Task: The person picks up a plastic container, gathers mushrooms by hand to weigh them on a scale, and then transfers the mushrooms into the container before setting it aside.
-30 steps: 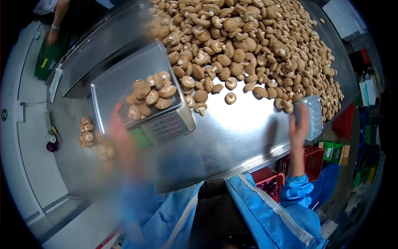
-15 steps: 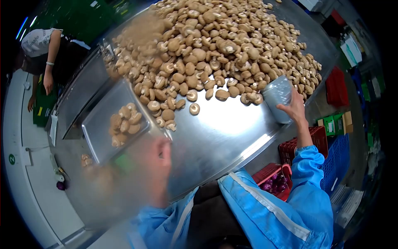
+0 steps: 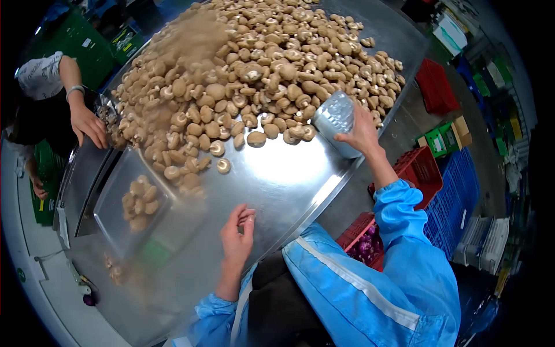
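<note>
Table: bare, shiny steel (image 3: 289, 185) along the near edge, sloping off to the left.
Mushrooms: one big brown heap (image 3: 248, 63) over the far half of the table; a few strays at its near fringe, one lying alone (image 3: 223, 166) on bare steel.
Punnet: clear plastic (image 3: 332, 115), tilted, raised at the heap's right-hand edge, touching or just above the nearest caps; cannot tell whether single or a nested stack.
Right hand: (image 3: 361, 136) clamped on the punnet's near side, thumb and fingers wrapped round its wall.
Left hand: (image 3: 238, 231) low over bare table near the body, fingers loosely curled and apart, holding nothing; well apart from the punnet.
Handling: probably very light, thin-walled and springy, likely to buckle or crackle under a hard squeeze and a little slick; best taken by the rim or across the short sides, lightly, with a hand under the base once loaded.
Pan: flat metal scale pan (image 3: 113, 217) at left, blurred, with a small clump of mushrooms on it.
Co-worker: another person's hand (image 3: 89, 124) resting at the table's far left edge, beside the heap.
Floor: red crate (image 3: 419, 170) and blue crate (image 3: 454, 202) just beyond the table's right edge.
</note>
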The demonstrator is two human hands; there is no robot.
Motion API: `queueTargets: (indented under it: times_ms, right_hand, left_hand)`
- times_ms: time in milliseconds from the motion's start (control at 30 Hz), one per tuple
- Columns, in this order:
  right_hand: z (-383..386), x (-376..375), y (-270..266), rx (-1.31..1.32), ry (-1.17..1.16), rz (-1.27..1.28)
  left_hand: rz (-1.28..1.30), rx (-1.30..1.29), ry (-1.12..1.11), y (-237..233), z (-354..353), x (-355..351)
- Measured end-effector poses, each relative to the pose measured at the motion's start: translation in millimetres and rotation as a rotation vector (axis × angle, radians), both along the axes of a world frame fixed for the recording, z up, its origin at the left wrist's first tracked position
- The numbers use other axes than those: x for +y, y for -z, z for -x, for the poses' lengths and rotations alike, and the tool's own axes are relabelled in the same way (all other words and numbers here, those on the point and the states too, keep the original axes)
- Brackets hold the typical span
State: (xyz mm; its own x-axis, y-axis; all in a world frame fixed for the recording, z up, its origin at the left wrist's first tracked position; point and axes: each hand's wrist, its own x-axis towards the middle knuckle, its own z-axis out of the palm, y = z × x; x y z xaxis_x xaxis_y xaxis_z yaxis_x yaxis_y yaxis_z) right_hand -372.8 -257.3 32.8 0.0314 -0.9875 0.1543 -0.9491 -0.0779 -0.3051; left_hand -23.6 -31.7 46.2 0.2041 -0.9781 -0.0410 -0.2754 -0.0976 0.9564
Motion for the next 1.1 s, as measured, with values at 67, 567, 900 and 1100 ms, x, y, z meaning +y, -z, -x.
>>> queueTargets:
  times_ms: [67,567,900,1100]
  right_hand:
    - [-2.7,3.9,2.1,0.023,-0.002,0.062]
    - [-75.0,86.8,-36.7,-0.562,-0.295,-0.095]
    - [-157.7,151.8,34.8,-0.511,-0.552,-0.419]
    - [-167.8,149.4,59.6,-0.861,-0.330,-0.890]
  left_hand:
    - [-0.007,0.035,0.017,1.6,4.0,-0.9]
    - [-0.082,0.216,-0.006,-1.1,-4.2,12.0]
    - [-0.263,0.087,0.000,70.6,-13.9,9.2]
    - [-0.251,0.004,0.021,92.1,-20.4,16.7]
